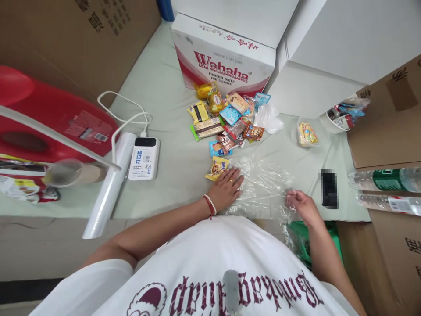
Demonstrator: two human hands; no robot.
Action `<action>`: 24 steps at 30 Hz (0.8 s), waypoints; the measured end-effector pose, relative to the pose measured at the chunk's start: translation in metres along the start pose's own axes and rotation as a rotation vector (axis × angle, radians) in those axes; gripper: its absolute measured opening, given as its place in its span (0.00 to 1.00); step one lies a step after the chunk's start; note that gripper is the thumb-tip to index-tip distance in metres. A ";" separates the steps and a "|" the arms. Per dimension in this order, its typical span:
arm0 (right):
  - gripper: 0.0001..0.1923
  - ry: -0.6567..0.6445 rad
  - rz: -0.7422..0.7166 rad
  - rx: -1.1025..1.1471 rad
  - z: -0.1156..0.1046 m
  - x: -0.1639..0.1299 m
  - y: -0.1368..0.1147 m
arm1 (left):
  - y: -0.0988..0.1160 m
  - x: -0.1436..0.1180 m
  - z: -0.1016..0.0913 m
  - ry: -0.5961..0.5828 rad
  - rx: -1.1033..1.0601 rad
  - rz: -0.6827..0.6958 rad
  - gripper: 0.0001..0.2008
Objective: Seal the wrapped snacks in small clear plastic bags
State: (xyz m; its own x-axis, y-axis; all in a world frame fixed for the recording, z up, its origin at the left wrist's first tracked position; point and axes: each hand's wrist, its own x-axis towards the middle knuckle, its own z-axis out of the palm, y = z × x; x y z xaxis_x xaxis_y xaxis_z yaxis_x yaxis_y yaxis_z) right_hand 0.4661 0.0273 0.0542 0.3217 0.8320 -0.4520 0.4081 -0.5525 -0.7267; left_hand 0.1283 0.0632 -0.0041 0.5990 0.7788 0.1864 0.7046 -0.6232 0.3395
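On the surface [179, 188], pressing one plastic sheet [263, 184] with a flat left hand [225, 188] by one yellow packet [216, 168], pinching plastic with the right hand [302, 205].

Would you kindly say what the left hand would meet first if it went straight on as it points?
The left hand would probably meet the crumpled, transparent plastic film at its fingertips; contact is unclear.

Glossy, crinkled plastic film [263, 186]; matt cardboard carton [378, 131]; smooth plastic power bank [143, 160]; table cover [184, 171] perhaps cloth.
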 end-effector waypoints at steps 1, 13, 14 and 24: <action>0.19 0.077 -0.050 -0.080 -0.012 0.008 -0.006 | -0.003 -0.005 0.002 -0.019 -0.006 0.000 0.27; 0.40 -0.083 -0.783 -0.952 0.120 0.134 -0.194 | -0.001 -0.037 0.002 -0.103 -0.055 0.169 0.26; 0.36 -0.075 -0.764 -1.002 0.121 0.133 -0.199 | -0.002 -0.039 0.002 -0.101 -0.054 0.182 0.26; 0.26 -0.666 -1.369 -1.090 0.169 0.039 -0.212 | -0.006 -0.041 0.005 -0.075 -0.050 0.219 0.25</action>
State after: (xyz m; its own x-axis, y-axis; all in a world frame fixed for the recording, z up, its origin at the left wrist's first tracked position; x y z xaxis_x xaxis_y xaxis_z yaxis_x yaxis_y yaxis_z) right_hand 0.2475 0.1856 0.1029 -0.8915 0.3994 -0.2137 0.4430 0.8673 -0.2272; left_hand 0.1014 0.0349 -0.0187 0.7634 0.6167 0.1921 0.5361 -0.7708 0.3443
